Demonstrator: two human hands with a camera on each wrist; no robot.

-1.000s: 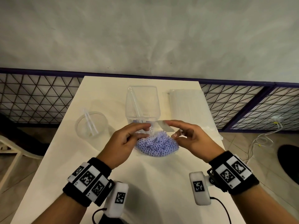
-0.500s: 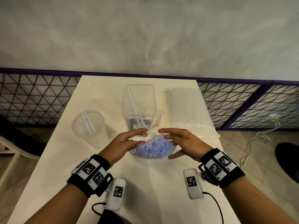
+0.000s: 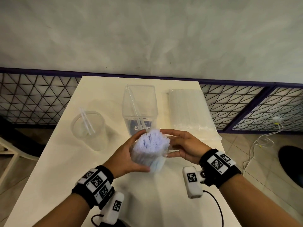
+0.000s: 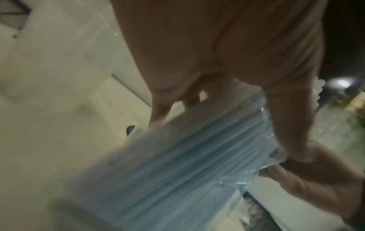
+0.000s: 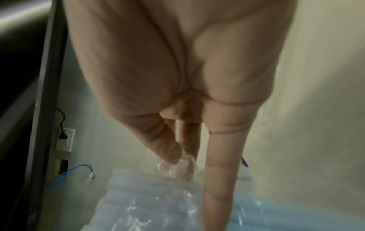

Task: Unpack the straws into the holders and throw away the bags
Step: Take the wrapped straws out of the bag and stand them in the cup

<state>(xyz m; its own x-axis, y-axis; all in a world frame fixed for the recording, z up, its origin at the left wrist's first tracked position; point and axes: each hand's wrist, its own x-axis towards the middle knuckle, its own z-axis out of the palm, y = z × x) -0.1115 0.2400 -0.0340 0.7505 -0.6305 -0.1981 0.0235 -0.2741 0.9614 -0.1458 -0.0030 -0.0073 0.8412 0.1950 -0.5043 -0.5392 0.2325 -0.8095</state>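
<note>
A clear bag of pale blue straws (image 3: 150, 149) stands tilted above the white table (image 3: 147, 197), its open top end facing me. My left hand (image 3: 129, 154) grips the bundle (image 4: 177, 164) round its left side, thumb low in front. My right hand (image 3: 178, 145) holds the bag's upper right edge, thumb and fingers pinching the clear plastic (image 5: 177, 164). Behind stand a square clear holder (image 3: 139, 107) and a round clear cup (image 3: 89, 128), each with a few clear straws. A second bag of white straws (image 3: 188, 112) lies at the right.
The table's far edge meets a purple-framed wire lattice (image 3: 32, 99) under a grey wall. White cable (image 3: 265, 138) trails on the tiled floor right of the table. A dark round object (image 3: 293, 164) sits at the far right.
The blue straw bag has been lifted and tipped more upright, straw ends now facing me. My left hand has wrapped round the bundle; my right hand shifted to the bag's upper right edge.
</note>
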